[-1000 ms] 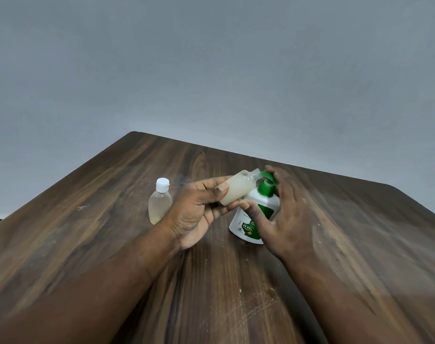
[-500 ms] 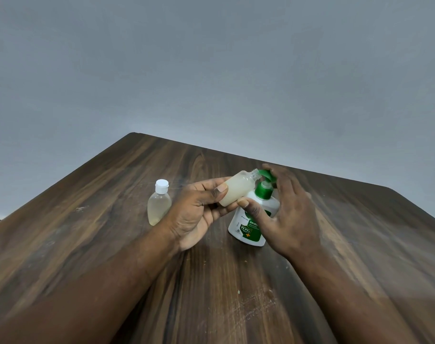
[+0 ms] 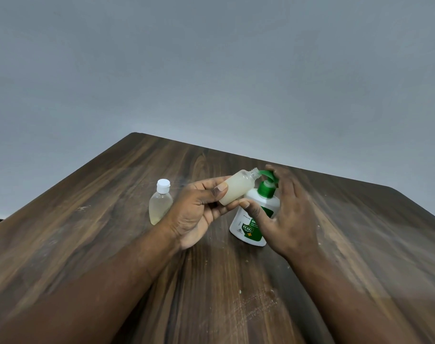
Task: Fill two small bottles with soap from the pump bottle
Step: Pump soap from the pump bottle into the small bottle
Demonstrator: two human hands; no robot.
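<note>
Plain room: wooden table (image 3: 112, 232); grey wall (image 3: 211, 70)

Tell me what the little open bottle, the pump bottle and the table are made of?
The small open bottle in the left hand looks like cloudy, see-through plastic: pale liquid shows through. The pump bottle seems smooth, opaque white plastic with a printed label. The table looks like dark wood or wood-print laminate: streaky grain, scuffed.

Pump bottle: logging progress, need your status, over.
Left hand grips uncapped small bottle, tilted, mouth at pump bottle spout. Right hand rests atop it. Capped small bottle stands apart, left; nothing blocking.
</note>
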